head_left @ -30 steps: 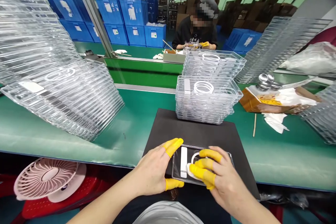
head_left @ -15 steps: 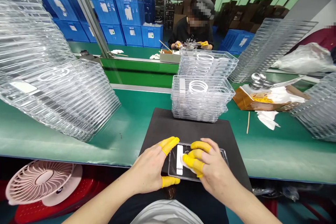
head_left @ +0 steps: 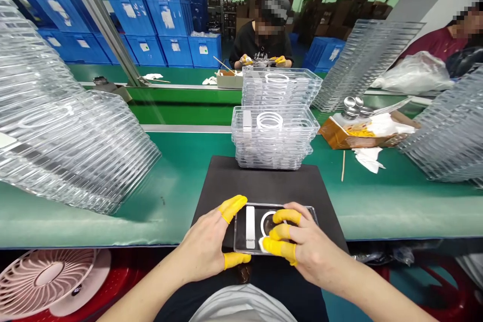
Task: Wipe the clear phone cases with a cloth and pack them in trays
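Observation:
A clear plastic tray (head_left: 258, 215) with a white strip and a white ring lies on a black mat (head_left: 222, 176). My left hand (head_left: 207, 244) spans its left end, fingertips at the far corner and thumb at the near one. Yellow finger cots cover several fingertips of both hands. Over the tray's right part, my right hand (head_left: 307, 246) has its fingers bent, pressing a small white wipe (head_left: 261, 245) near the ring's lower edge. Most of the wipe is hidden under the fingers.
Stacked clear trays (head_left: 271, 146) stand at the mat's far end. Tall leaning stacks of trays rise at left (head_left: 75, 146) and right (head_left: 449, 131). Right of centre are a cardboard box (head_left: 334, 133), a crumpled tissue (head_left: 369, 159) and a wooden stick (head_left: 343, 166). A co-worker (head_left: 260, 45) sits opposite.
My right hand has slid the wipe down toward the tray's near edge, so more of the white ring shows. My left hand stays at the tray's left end. The camera view has shifted.

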The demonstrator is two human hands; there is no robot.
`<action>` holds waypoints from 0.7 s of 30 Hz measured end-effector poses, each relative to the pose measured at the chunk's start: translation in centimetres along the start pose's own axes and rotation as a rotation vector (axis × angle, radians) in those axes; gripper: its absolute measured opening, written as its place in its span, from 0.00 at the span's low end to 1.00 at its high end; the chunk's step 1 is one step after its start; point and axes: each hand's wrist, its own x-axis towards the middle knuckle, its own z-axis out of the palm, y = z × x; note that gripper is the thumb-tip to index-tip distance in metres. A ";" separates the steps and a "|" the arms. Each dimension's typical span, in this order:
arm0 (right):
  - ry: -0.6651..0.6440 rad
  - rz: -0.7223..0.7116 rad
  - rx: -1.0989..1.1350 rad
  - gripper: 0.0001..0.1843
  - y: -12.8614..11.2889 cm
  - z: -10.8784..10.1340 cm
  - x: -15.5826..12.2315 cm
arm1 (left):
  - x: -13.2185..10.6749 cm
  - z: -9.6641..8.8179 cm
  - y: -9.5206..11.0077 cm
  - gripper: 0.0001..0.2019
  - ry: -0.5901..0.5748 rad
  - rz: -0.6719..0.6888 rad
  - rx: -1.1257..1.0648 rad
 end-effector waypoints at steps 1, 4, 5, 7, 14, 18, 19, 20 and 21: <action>0.008 0.007 -0.021 0.19 0.4 -0.4 -0.6 | 0.0 0.0 0.1 0.51 -0.003 -0.011 0.006; 0.122 0.125 -0.139 0.20 1.0 -0.7 -1.8 | 0.1 -0.2 0.3 0.52 -0.009 -0.026 0.024; 0.176 0.170 -0.182 0.19 0.7 -0.2 -1.5 | 0.1 -0.1 0.3 0.52 -0.007 -0.024 0.031; 0.282 0.234 -0.242 0.17 -0.7 1.7 0.0 | 0.0 0.1 0.2 0.52 0.010 -0.010 0.045; 0.342 0.422 -0.361 0.11 -2.5 5.0 3.3 | -0.3 1.1 -0.8 0.43 0.079 0.031 0.083; 0.379 0.615 -0.522 0.09 -0.9 1.9 -0.9 | -0.4 1.2 -0.9 0.40 0.083 -0.020 0.074; 0.383 0.656 -0.571 0.09 -0.7 1.5 -1.8 | -0.4 1.3 -0.8 0.40 0.085 -0.019 0.072; 0.381 0.685 -0.613 0.09 -0.8 1.2 -2.6 | -0.4 1.3 -0.8 0.40 0.084 -0.015 0.074; 0.373 0.700 -0.641 0.08 -1.0 1.1 -3.2 | -0.4 1.4 -0.8 0.40 0.087 -0.011 0.078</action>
